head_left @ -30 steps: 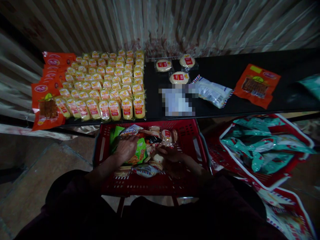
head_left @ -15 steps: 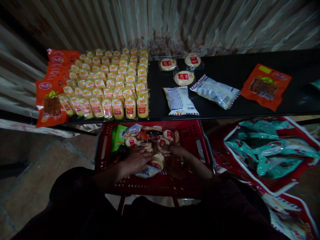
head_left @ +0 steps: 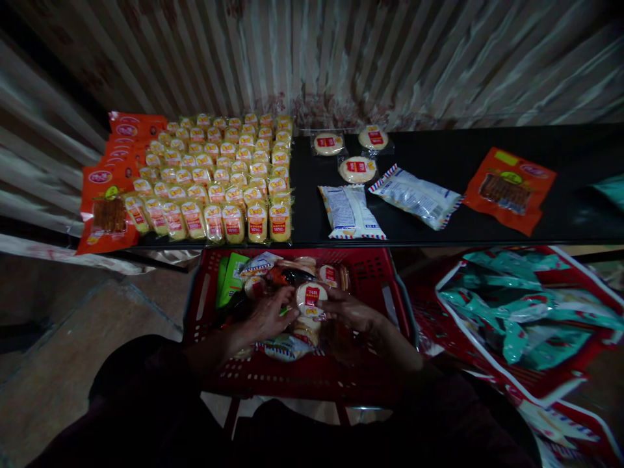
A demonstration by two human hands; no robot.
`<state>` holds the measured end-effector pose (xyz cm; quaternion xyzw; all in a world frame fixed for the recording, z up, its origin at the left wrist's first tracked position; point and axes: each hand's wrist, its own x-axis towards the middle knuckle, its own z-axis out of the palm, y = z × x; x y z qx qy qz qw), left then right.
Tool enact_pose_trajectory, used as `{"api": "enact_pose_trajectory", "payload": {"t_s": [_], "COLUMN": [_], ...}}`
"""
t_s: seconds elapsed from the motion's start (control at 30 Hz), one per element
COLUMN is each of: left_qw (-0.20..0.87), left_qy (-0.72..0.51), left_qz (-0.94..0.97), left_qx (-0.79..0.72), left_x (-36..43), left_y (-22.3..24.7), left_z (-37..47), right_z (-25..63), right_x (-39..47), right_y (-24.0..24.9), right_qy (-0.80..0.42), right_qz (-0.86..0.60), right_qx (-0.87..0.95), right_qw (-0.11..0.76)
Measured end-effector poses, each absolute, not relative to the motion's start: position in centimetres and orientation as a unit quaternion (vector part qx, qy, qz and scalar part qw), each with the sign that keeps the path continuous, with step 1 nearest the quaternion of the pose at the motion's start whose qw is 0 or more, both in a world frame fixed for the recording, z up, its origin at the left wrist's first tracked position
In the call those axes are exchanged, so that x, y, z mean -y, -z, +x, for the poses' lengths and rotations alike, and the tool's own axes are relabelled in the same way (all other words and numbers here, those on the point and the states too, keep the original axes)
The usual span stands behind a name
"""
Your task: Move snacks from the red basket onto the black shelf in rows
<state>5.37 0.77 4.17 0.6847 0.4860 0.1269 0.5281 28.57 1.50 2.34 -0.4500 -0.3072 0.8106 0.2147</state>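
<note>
Head view — right hand [head_left: 353,311] pinching a wrapped cracker [head_left: 311,299] over the red basket [head_left: 336,385], left hand [head_left: 270,316] close by — can't tell that one's grip.

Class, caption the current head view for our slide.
Right hand holds a round wrapped biscuit in a red basket, left hand close by.

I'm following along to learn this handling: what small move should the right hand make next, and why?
Probably lift the round snack from the red basket toward the black table. The right hand seems to have it by its edge, and three similar round packs with red labels already lie together up there.
</note>
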Motion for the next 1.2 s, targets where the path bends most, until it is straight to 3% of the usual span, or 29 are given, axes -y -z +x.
{"api": "enact_pose_trajectory", "payload": {"t_s": [0.23,0.53,0.87,0.97,1.1,1.2], "left_qw": [0.619,0.718,0.696,0.716,0.741,0.762], "left_qy": [-0.232,-0.259,-0.233,-0.219,-0.297,-0.334], "left_qz": [0.579,0.38,0.455,0.45,0.33,0.239], "left_qx": [-0.476,-0.522,-0.504,-0.487,-0.504,-0.5], "left_x": [-0.8,-1.5,-1.9,-1.8,-1.7,-1.5], "left_y": [-2.4,-3.5,-2.9,-2.7,-3.3,-3.8], "left_z": [5.8,6.1,5.7,5.8,6.3,6.7], "right_z": [27.7,27.7,27.4,27.1,26.8,26.3], "right_x": [-1.2,-0.9,-1.3,-1.5,-1.5,-1.2], "right_y": [-3.0,-3.7,-2.3,-2.5,-3.1,-3.3], "right_qy": [-0.784,-0.781,-0.777,-0.769,-0.761,-0.772], "right_qz": [-0.467,-0.446,-0.414,-0.439,-0.459,-0.438], "right_qx": [0.342,0.349,0.426,0.401,0.34,0.336], "right_qw": [0.225,0.264,0.207,0.235,0.307,0.315]}}
